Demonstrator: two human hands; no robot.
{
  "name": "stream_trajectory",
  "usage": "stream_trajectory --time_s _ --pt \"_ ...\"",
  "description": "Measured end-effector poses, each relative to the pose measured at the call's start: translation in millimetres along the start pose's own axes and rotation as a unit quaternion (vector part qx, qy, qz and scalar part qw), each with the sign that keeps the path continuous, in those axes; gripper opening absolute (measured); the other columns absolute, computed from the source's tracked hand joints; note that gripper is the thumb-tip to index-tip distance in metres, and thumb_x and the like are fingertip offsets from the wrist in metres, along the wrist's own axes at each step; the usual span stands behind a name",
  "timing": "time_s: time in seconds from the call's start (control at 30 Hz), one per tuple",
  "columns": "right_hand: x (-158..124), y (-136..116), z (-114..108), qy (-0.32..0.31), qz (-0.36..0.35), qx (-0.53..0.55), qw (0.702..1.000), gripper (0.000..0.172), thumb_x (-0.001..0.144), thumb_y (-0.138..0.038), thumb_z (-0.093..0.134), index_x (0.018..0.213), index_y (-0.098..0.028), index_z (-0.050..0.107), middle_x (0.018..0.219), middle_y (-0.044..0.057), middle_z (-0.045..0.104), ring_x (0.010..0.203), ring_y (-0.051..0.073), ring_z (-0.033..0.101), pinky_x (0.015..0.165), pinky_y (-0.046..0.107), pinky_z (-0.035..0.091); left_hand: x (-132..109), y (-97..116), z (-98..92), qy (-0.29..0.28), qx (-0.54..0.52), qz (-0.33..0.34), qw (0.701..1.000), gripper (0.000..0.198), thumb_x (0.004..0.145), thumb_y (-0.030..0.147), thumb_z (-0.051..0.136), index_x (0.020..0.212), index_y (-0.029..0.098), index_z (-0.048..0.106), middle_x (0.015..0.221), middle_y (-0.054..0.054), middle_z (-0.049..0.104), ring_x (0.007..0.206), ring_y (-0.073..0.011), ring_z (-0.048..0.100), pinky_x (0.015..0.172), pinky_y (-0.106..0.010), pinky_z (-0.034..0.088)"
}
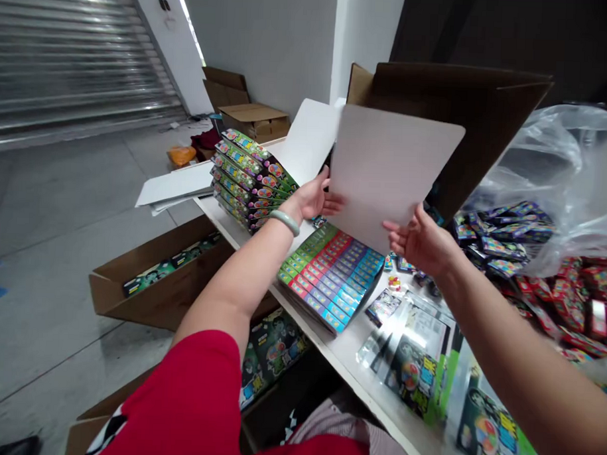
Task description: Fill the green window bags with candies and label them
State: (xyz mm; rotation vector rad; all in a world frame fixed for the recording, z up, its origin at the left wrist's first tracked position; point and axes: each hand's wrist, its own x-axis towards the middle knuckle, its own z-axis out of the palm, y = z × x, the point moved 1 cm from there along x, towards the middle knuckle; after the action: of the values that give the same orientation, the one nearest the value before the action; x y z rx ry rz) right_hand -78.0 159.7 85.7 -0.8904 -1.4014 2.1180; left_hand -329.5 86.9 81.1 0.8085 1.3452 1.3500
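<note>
Both my hands hold up a blank white card sheet (388,167) above the table. My left hand (314,198), with a pale green bangle on its wrist, grips the sheet's left edge. My right hand (420,243) pinches its lower right edge. Below the sheet lies a flat tray of small coloured boxes (332,271) in green, red and blue rows. A tilted stack of colourful boxed packs (248,179) stands just left of my left hand.
A large open cardboard box (466,120) stands behind the sheet. More white sheets (178,183) lie at the table's far end. Clear plastic bag (564,177) and loose toy packs (574,297) sit right. Printed packs (418,364) lie near me. An open carton (155,282) stands on the floor.
</note>
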Motion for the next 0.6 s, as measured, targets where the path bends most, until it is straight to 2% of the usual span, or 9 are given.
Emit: stream_trajectory --time_s 0.07,0.17,0.23,0.3,0.37,0.4,0.43,0.5,0.6 --pt "-30 2 13 -0.075 0.006 -0.026 0.997 0.053 0.092 -0.065 0.027 0.105 -0.023 0.057 0.093 0.011 0.073 0.066 0.019 0.069 0.057 0.030 0.055 -31 6 -8.7 -0.043 -0.034 0.009 0.998 0.078 0.085 0.078 0.020 0.117 0.016 0.054 0.078 -0.009 0.069 0.058 -0.0198 0.064 0.057 -0.031 0.049" --pt "-67 10 30 -0.157 0.024 -0.062 0.985 0.067 0.088 -0.071 0.028 0.113 -0.016 0.059 0.099 0.017 0.071 0.080 0.025 0.071 0.058 0.034 0.057 -94 0 -29.7 -0.068 -0.027 0.011 0.997 0.088 0.077 0.086 0.019 0.108 0.014 0.060 0.076 -0.011 0.069 0.052 -0.0202 0.062 0.045 -0.028 0.043" --pt "-82 21 41 -0.144 0.026 -0.095 0.985 0.060 0.082 -0.062 0.053 0.119 -0.015 0.057 0.099 0.015 0.070 0.081 0.024 0.070 0.060 0.033 0.058 -132 -13 -42.3 -0.074 0.002 -0.003 0.997 0.082 0.076 0.084 0.036 0.111 0.014 0.060 0.081 -0.012 0.070 0.052 -0.0202 0.063 0.042 -0.027 0.043" --pt "-90 37 50 -0.103 -0.004 -0.147 0.984 0.072 0.071 -0.043 0.073 0.133 -0.017 0.048 0.089 0.008 0.069 0.073 0.021 0.068 0.061 0.033 0.058 -158 -28 -50.9 -0.044 0.031 0.031 0.998 0.071 0.073 0.062 0.065 0.125 0.016 0.054 0.098 -0.013 0.071 0.063 -0.0193 0.067 0.049 -0.026 0.048" --pt "-92 55 54 -0.075 -0.066 -0.219 0.971 0.087 0.067 -0.033 0.075 0.144 -0.018 0.037 0.077 0.001 0.066 0.063 0.018 0.063 0.058 0.033 0.057 -171 -40 -53.4 -0.025 0.064 0.066 0.995 0.086 0.066 0.039 0.077 0.141 0.022 0.040 0.112 -0.011 0.068 0.073 -0.0174 0.068 0.055 -0.024 0.051" --pt "-92 63 54 -0.063 -0.108 -0.261 0.957 0.086 0.070 -0.032 0.072 0.146 -0.018 0.034 0.073 -0.001 0.065 0.059 0.017 0.061 0.057 0.033 0.056 -172 -46 -52.5 -0.023 0.079 0.078 0.994 0.095 0.063 0.031 0.079 0.146 0.025 0.033 0.116 -0.011 0.066 0.077 -0.0166 0.068 0.056 -0.022 0.051" --pt "-91 69 52 -0.049 -0.156 -0.308 0.937 0.080 0.074 -0.032 0.068 0.146 -0.018 0.036 0.073 0.000 0.066 0.058 0.017 0.060 0.056 0.033 0.055 -170 -50 -50.4 -0.024 0.093 0.088 0.991 0.100 0.062 0.026 0.079 0.148 0.027 0.027 0.116 -0.010 0.066 0.079 -0.0163 0.068 0.057 -0.022 0.052" --pt "-89 76 47 -0.010 -0.246 -0.420 0.874 0.060 0.082 -0.030 0.057 0.139 -0.020 0.045 0.077 0.003 0.069 0.062 0.019 0.063 0.059 0.034 0.054 -160 -56 -44.0 -0.013 0.128 0.122 0.984 0.100 0.063 0.022 0.077 0.148 0.027 0.026 0.109 -0.008 0.068 0.081 -0.0168 0.067 0.060 -0.023 0.054" --pt "-83 73 43 0.040 -0.325 -0.564 0.758 0.041 0.089 -0.026 0.044 0.128 -0.023 0.057 0.086 0.008 0.073 0.070 0.025 0.068 0.063 0.037 0.052 -137 -59 -33.5 0.072 0.197 0.211 0.955 0.070 0.066 0.025 0.073 0.132 0.018 0.050 0.094 -0.005 0.069 0.079 -0.0184 0.066 0.069 -0.031 0.057"
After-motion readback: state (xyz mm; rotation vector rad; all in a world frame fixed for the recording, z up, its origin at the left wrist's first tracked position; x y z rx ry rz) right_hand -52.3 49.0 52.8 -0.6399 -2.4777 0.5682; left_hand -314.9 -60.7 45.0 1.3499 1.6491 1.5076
